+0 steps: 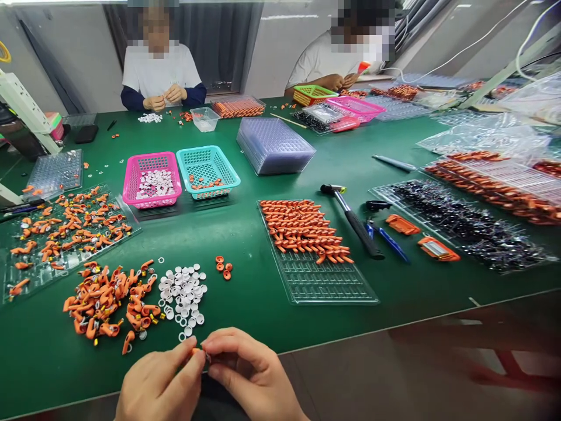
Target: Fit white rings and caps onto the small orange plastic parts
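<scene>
At the table's near edge, my left hand (162, 380) pinches an orange earbud shell (195, 351) between thumb and fingertips. My right hand (252, 368) meets it there, its thumb and forefinger closed on a tiny dark or metallic piece (207, 355) too small to name. Just beyond the hands lies a scatter of round white caps and rings (184, 292). Left of these is a heap of orange earbud shells (109, 304), some with gold-coloured flex strips. Several small orange round caps (223, 267) lie behind the white ones.
A clear tray (324, 286) holds rows of orange shells; a hammer (350, 219) lies beside it. Pink (151, 204) and turquoise baskets (208, 190), stacked clear trays (276, 149) and a tray of black parts (464, 225) stand farther off. Two people sit across the green table (236, 327).
</scene>
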`<control>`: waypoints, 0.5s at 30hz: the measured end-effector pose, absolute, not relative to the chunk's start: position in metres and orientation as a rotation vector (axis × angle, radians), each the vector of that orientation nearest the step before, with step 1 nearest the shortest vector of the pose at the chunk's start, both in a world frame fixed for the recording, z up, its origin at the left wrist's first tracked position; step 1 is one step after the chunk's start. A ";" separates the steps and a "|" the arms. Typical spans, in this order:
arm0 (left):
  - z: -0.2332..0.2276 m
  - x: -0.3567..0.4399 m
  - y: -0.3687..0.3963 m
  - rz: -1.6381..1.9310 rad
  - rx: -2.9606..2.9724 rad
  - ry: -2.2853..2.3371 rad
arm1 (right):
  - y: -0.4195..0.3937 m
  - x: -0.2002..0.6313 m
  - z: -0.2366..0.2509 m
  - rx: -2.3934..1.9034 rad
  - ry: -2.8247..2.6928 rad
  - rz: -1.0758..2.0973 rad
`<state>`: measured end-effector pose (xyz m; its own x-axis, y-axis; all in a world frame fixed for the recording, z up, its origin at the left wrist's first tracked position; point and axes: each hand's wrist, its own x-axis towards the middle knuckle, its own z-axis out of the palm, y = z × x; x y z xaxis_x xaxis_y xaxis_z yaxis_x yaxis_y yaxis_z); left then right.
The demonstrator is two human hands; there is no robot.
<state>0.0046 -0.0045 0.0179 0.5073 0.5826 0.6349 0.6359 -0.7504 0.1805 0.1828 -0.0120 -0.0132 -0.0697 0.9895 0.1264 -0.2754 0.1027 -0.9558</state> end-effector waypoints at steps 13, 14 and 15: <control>0.018 0.009 -0.004 -1.311 -2.863 -1.386 | -0.013 0.182 -0.012 -0.936 -1.281 0.993; 0.019 0.009 -0.005 -1.352 -2.919 -1.464 | -0.013 0.182 -0.012 -0.939 -1.294 0.972; 0.019 0.009 -0.007 -1.414 -2.969 -1.578 | -0.013 0.183 -0.011 -0.943 -1.306 0.957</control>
